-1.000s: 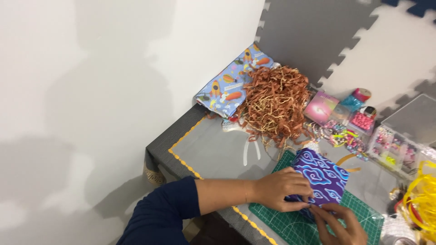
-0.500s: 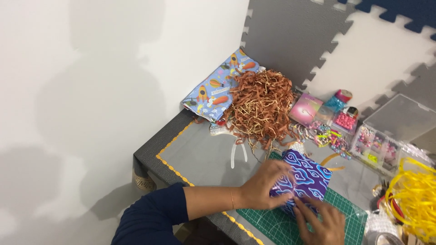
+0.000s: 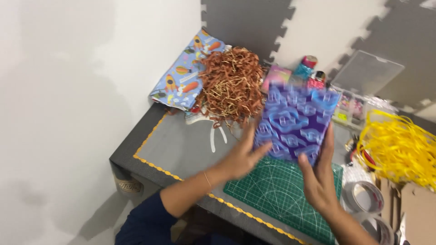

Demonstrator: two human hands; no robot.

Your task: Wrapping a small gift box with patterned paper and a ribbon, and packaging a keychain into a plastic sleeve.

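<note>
Box upright between hands, long axis near-vertical, face toward camera.

The purple-and-blue patterned package is being held upright above the green cutting mat, its flat face tilting toward the viewer. It is appearing motion-blurred; probably box-shaped, wrapped in paper.

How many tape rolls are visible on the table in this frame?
2: one tape roll lies right of the green cutting mat, beside the right hand; a second roll sits at the bottom edge, partly cropped. Others may be hidden.
</note>
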